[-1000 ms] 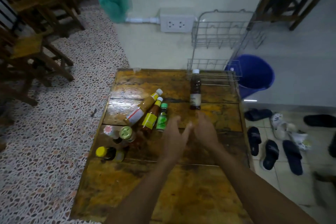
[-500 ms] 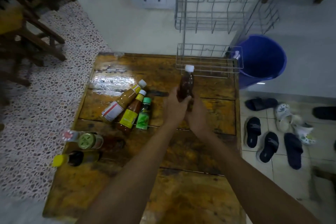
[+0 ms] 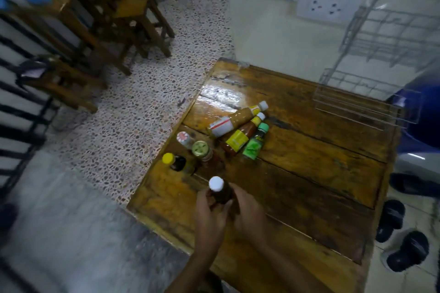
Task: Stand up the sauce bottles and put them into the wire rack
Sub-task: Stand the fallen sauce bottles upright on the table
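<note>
Both hands at lower centre of frame. Left hand [image 3: 209, 216] and right hand [image 3: 250, 214] curl round one dark bottle [image 3: 220, 194], white cap up, long axis near upright, held just above the wooden table [image 3: 309, 173]. Wire rack [image 3: 362, 100] sits upper right, well apart from the hands, up and to the right; right hand the nearer (by little). Count: one bottle in hand; three lying side by side mid-table, caps toward upper right [image 3: 240, 133]; three more lying left of them [image 3: 188, 152]. Seven in all. Rack holds none that I can see.
</note>
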